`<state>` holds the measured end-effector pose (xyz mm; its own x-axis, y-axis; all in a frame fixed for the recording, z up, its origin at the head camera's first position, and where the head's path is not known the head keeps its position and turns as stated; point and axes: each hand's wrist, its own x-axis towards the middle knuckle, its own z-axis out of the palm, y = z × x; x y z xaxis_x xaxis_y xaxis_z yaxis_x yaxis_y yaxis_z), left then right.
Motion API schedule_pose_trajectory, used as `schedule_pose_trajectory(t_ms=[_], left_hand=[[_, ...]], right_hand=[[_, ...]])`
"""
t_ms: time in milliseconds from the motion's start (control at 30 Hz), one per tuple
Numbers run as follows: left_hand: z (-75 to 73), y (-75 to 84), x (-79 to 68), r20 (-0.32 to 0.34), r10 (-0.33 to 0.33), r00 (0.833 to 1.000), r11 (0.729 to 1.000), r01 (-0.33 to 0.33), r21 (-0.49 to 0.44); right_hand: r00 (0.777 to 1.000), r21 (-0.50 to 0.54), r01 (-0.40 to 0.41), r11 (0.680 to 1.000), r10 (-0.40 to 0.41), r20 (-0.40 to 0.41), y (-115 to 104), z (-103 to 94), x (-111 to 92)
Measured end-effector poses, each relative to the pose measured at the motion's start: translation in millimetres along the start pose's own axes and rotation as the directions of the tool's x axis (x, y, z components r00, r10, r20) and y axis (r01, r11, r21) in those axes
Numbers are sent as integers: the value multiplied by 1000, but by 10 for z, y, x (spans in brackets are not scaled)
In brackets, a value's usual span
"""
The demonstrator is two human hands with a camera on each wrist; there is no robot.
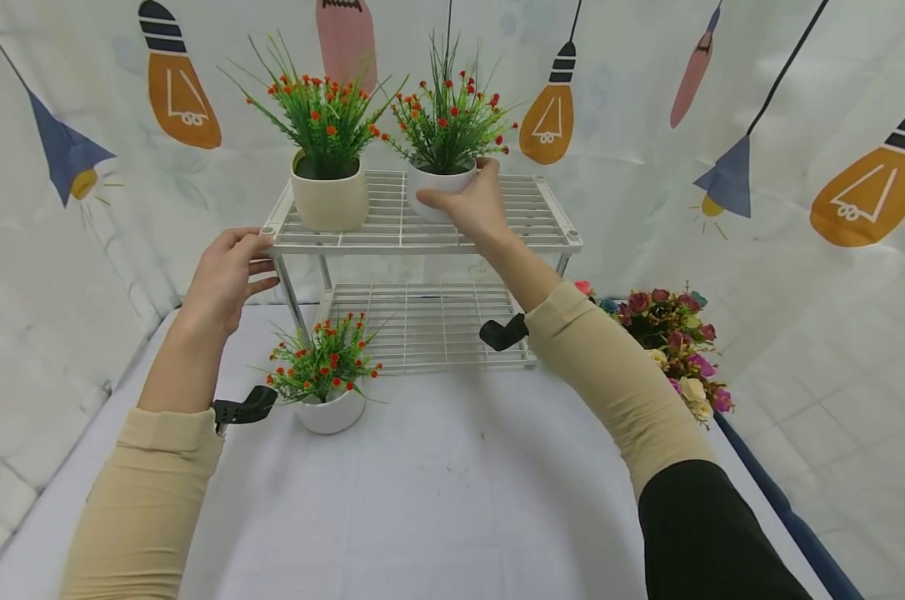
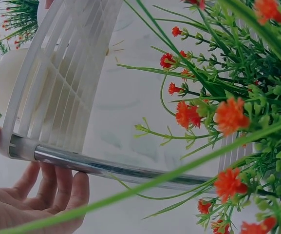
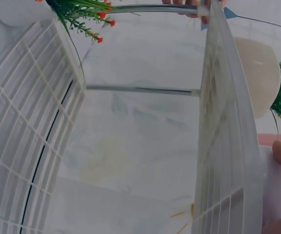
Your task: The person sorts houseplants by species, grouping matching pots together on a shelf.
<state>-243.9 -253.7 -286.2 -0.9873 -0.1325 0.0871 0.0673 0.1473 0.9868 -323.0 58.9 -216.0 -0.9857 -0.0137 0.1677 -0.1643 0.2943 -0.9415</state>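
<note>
A white two-tier shelf rack (image 1: 422,248) with metal posts stands on the table. My right hand (image 1: 477,204) grips a white-potted plant (image 1: 452,117) with red flowers on the upper tier, thumb across the pot's front and fingers round its right side. My left hand (image 1: 223,271) holds the rack's upper left front corner; in the left wrist view its fingers (image 2: 77,192) lie against the metal post (image 2: 106,165). A plant in a cream pot (image 1: 330,200) sits on the upper tier, left of the gripped one.
Another red-flowered plant in a white pot (image 1: 332,412) stands on the white table (image 1: 437,500), before the rack's left front post. Mixed artificial flowers (image 1: 681,350) lie at the table's right side, partly behind my right sleeve. A curtain printed with light bulbs (image 1: 632,192) hangs behind.
</note>
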Motion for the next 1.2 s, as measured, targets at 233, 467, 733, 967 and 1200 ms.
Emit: schedule_pose_trajectory(t_ms=[233, 467, 733, 967, 1200], left_hand=[[-10, -2, -3, -1, 1, 1000, 1000, -1, -8], [-29, -12, -1, -2, -1, 1000, 1000, 1, 1], [-27, 6, -12, 10, 8, 1000, 1000, -8, -28], [-26, 21, -14, 5, -1, 1000, 1000, 1, 24], [-18, 32, 1, 8, -1, 1000, 1000, 0, 26]], right_hand=[[996, 80, 65, 995, -60, -63, 59, -20, -113], [940, 45, 314, 948, -304, -158, 169, 5, -392], [829, 183, 558, 809, -538, -150, 433, 116, -886], [866, 240, 489, 839, -500, -16, 827, 259, -1251], [949, 198, 252, 947, -282, 140, 1357, 452, -1540]])
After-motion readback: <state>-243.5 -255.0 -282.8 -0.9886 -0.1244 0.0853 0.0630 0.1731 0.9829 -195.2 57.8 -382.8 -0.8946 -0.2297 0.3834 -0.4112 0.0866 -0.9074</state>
